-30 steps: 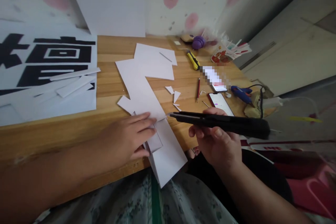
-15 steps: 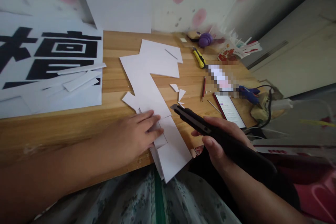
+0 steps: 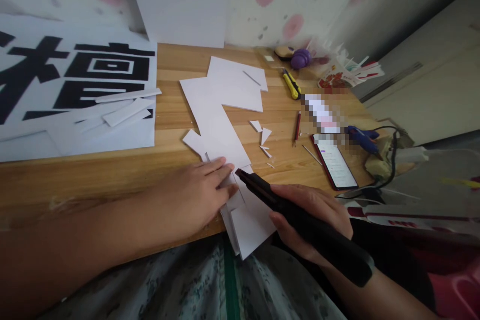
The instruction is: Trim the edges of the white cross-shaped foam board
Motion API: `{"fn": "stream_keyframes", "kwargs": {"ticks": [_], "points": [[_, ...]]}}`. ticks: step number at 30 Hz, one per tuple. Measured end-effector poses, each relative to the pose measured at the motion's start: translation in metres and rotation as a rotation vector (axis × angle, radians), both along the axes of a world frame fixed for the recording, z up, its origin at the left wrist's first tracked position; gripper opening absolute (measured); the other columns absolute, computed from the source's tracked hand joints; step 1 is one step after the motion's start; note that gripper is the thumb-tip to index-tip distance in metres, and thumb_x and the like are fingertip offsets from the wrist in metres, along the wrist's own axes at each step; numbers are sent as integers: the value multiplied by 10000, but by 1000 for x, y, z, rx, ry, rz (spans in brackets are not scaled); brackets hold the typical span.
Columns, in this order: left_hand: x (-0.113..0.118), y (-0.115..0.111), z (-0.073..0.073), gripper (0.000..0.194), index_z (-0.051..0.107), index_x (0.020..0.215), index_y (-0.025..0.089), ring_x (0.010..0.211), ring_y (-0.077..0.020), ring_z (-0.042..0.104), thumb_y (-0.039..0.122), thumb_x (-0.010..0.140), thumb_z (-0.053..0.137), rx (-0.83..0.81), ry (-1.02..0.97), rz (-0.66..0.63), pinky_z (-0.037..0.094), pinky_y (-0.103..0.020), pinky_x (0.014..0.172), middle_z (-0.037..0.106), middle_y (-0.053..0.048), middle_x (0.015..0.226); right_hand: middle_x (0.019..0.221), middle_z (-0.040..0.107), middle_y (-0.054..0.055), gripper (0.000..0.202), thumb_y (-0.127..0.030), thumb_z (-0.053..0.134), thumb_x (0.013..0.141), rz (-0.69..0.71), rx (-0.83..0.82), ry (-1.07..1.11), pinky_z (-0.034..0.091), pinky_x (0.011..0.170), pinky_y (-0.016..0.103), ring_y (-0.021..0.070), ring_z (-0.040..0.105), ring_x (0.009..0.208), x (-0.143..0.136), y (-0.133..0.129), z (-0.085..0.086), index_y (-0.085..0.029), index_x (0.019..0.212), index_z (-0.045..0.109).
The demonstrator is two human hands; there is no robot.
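My left hand (image 3: 200, 192) lies with its fingers stretched over white foam board pieces (image 3: 219, 125) at the table's front edge, pressing them down. The pieces overlap, and some of their edges are hidden under my fingers. In my right hand (image 3: 313, 215) is a black utility knife (image 3: 300, 220), gripped by its handle. Its blade tip is over the board, just right of my left fingertips; whether it touches the board I cannot tell. Small white offcuts (image 3: 265, 136) are scattered to the right of the board.
A paper sheet with large black characters (image 3: 112, 67) lies at the left, with white strips (image 3: 127, 112) on it. To the right are a yellow cutter (image 3: 291, 85), a red pencil (image 3: 297, 127), a phone (image 3: 335, 162), a blue glue gun (image 3: 362, 140) and a filled tub (image 3: 337, 75).
My right hand has brought the knife left, so its tip is now over the board near my left fingers. The whole view has shifted slightly; my left hand stays on the board.
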State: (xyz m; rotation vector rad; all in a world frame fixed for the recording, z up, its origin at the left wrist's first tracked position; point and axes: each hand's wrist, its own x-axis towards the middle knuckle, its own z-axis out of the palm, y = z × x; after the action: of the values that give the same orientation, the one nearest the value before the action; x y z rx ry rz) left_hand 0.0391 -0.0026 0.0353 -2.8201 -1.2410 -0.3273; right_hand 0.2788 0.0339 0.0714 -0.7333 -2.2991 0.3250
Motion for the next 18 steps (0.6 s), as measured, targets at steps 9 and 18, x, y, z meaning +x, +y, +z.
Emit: {"fn": "stream_keyframes", "kwargs": {"ticks": [9, 18], "points": [[-2, 4, 3, 273, 646, 1108, 89, 1243, -296, 572, 145, 908, 468, -11, -73, 3, 491, -427, 1075, 614, -187, 1293, 708, 726, 22, 204, -222, 617, 834, 63, 82, -49, 580, 550, 231, 151, 699, 576, -5, 2, -1, -185, 1034, 628], [-4, 7, 5, 303, 685, 1088, 122, 1239, -251, 581, 97, 911, 440, -42, -40, 29, 494, -355, 1064, 623, -139, 1300, 765, 748, 63, 283, -181, 642, 824, 144, 75, -109, 577, 571, 260, 172, 715, 626, -11, -1, -1, -153, 1103, 603]]}}
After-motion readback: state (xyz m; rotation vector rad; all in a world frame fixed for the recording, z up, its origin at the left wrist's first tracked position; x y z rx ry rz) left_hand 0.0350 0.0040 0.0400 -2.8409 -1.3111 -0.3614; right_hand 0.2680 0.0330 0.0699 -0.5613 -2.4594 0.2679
